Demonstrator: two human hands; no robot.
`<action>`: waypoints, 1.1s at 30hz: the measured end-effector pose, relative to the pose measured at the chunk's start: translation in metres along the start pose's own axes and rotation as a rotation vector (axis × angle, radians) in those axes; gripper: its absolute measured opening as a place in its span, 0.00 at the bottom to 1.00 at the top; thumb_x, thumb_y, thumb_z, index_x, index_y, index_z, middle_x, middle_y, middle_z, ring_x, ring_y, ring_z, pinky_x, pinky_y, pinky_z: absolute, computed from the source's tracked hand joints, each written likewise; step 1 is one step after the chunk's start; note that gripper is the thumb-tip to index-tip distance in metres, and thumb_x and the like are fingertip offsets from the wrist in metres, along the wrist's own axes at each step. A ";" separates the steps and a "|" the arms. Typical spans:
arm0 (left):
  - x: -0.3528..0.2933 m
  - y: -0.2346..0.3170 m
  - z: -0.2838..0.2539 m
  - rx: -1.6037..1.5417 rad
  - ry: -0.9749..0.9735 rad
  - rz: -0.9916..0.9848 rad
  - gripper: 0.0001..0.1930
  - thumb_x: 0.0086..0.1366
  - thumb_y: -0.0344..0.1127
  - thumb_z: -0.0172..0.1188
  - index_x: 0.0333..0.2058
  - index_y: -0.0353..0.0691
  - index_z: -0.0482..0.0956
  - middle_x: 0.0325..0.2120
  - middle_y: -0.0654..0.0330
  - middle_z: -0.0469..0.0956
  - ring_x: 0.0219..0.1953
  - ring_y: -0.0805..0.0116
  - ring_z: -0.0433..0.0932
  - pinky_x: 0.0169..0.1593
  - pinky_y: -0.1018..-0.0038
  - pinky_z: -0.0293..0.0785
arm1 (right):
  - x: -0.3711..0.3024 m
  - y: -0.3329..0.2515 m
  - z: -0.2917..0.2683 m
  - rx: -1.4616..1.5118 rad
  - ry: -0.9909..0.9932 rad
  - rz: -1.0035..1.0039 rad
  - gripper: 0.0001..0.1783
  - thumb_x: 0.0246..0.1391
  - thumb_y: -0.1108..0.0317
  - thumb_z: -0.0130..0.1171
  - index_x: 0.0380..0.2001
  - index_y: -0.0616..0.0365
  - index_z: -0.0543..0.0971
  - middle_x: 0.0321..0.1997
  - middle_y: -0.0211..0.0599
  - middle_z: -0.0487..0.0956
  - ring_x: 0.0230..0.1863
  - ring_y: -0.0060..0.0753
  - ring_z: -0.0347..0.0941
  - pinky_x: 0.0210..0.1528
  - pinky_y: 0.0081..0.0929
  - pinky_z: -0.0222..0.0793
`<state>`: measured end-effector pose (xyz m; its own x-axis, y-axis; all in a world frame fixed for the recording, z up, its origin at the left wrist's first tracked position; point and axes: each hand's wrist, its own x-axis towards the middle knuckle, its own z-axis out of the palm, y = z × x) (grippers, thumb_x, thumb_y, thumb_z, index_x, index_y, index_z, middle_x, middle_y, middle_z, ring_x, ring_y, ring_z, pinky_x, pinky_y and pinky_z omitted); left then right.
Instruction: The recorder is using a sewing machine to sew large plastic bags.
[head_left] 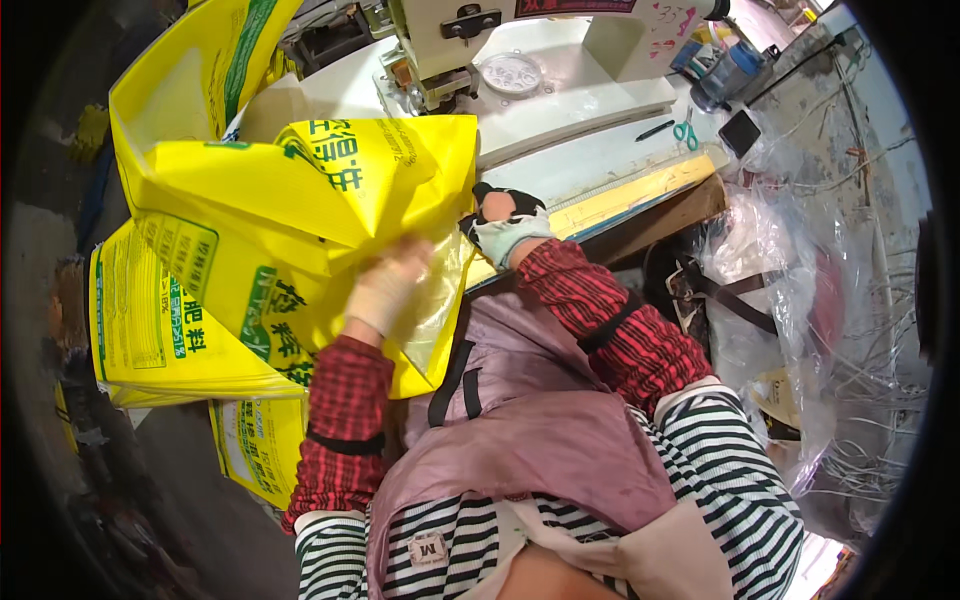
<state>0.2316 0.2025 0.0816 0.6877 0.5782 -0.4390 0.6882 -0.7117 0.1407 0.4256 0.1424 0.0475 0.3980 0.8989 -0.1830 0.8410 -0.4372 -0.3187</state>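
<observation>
A large yellow woven sack (340,190) with green print lies folded across the sewing table's left part, and its lower portion hangs over the front edge. My right hand (508,222), in a black and pale glove, is closed at the sack's right edge, the fingers curled there. Over the front of the sack is my left hand (392,280), smeared by motion, so its fingers cannot be made out. Clear plastic lining (440,325) shows at the sack's lower right side. Behind the sack stands a white sewing machine (440,40), its needle area just beyond the yellow material.
On the white tabletop (600,150) at the right lie teal-handled scissors (686,132), a black pen (655,130) and a dark flat rectangular object (740,132). A blue-tinted bottle (728,75) stands farther back. Clear plastic sheeting (770,260) bunches at the right. More yellow sacks (255,450) hang lower left.
</observation>
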 end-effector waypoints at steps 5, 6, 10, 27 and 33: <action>0.016 -0.013 -0.050 -1.821 0.806 -0.108 0.12 0.65 0.39 0.52 0.39 0.36 0.75 0.31 0.57 0.79 0.29 0.64 0.79 0.34 0.74 0.73 | -0.001 -0.016 -0.007 0.013 -0.157 -0.062 0.21 0.55 0.49 0.44 0.45 0.48 0.75 0.43 0.38 0.80 0.45 0.46 0.76 0.49 0.40 0.67; 0.024 -0.009 -0.051 -1.838 0.759 -0.181 0.12 0.65 0.39 0.52 0.39 0.36 0.75 0.31 0.57 0.79 0.29 0.64 0.79 0.34 0.74 0.73 | -0.005 -0.017 -0.008 0.140 -0.107 -0.078 0.20 0.55 0.50 0.46 0.42 0.49 0.76 0.40 0.42 0.80 0.43 0.49 0.76 0.47 0.41 0.68; 0.061 0.016 -0.032 -1.412 0.841 0.107 0.11 0.63 0.30 0.51 0.42 0.32 0.73 0.30 0.55 0.78 0.32 0.65 0.79 0.39 0.72 0.76 | -0.015 -0.020 -0.008 0.147 -0.108 -0.140 0.18 0.53 0.52 0.51 0.34 0.55 0.79 0.34 0.51 0.79 0.38 0.53 0.76 0.41 0.43 0.71; 0.058 0.001 0.031 0.023 0.600 0.027 0.25 0.64 0.42 0.47 0.59 0.41 0.64 0.49 0.41 0.71 0.51 0.42 0.70 0.57 0.55 0.61 | -0.008 -0.017 -0.013 0.016 0.054 -0.141 0.20 0.50 0.48 0.50 0.28 0.52 0.80 0.27 0.47 0.79 0.31 0.53 0.77 0.34 0.44 0.71; 0.052 0.002 0.029 0.022 0.735 0.096 0.28 0.65 0.45 0.47 0.61 0.40 0.61 0.57 0.42 0.63 0.57 0.40 0.63 0.63 0.54 0.52 | -0.023 -0.001 -0.010 0.585 0.067 -0.149 0.20 0.53 0.52 0.53 0.34 0.59 0.79 0.27 0.49 0.79 0.30 0.48 0.74 0.35 0.36 0.69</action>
<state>0.2625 0.2197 0.0335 0.7274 0.6254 0.2825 0.6176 -0.7760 0.1278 0.4196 0.1228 0.0616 0.3294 0.9432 -0.0439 0.5564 -0.2314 -0.7980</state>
